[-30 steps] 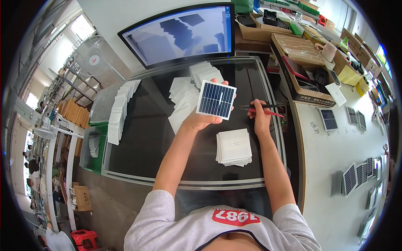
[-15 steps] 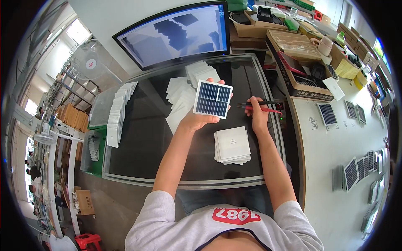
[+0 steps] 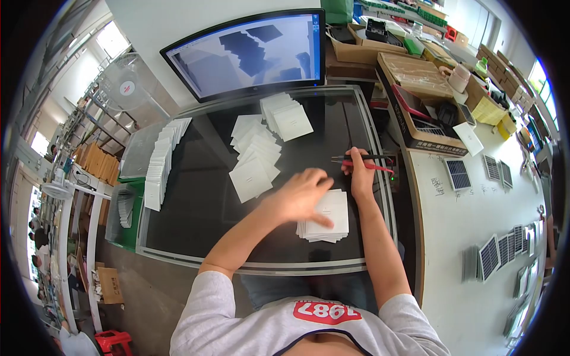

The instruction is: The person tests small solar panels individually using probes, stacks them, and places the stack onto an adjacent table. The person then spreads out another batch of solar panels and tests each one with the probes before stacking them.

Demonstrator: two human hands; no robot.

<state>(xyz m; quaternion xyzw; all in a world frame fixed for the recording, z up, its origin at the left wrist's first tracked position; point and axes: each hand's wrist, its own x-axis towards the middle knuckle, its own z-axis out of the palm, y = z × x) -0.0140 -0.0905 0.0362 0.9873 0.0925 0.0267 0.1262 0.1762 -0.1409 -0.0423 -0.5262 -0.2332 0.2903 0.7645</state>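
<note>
My left hand [image 3: 304, 199], slightly blurred, reaches over the square stack of white-backed solar panels [image 3: 335, 207] at the near right of the dark glass tabletop. Its thumb and fingers are spread, with nothing between them; I cannot tell if they touch the stack. In my right hand [image 3: 360, 173] are a red test probe [image 3: 380, 167] and a black test probe [image 3: 371, 157], tips pointing left. Beyond my left hand lies a fanned pile of white-backed panels [image 3: 252, 172], and a second fanned pile [image 3: 291, 120] sits farther back.
A long overlapping row of white-backed panels [image 3: 160, 163] runs along the left side, beside a green-edged bin [image 3: 133, 222]. A monitor [image 3: 249, 56] stands behind the tabletop. On the right, a white table [image 3: 445, 237] carries panels [image 3: 490, 256] and a cardboard box [image 3: 433, 139].
The solar panel in my left hand is no longer held; a white-backed panel now lies on the front of the far pile. That hand came down toward the near stack. The right hand keeps both probes.
</note>
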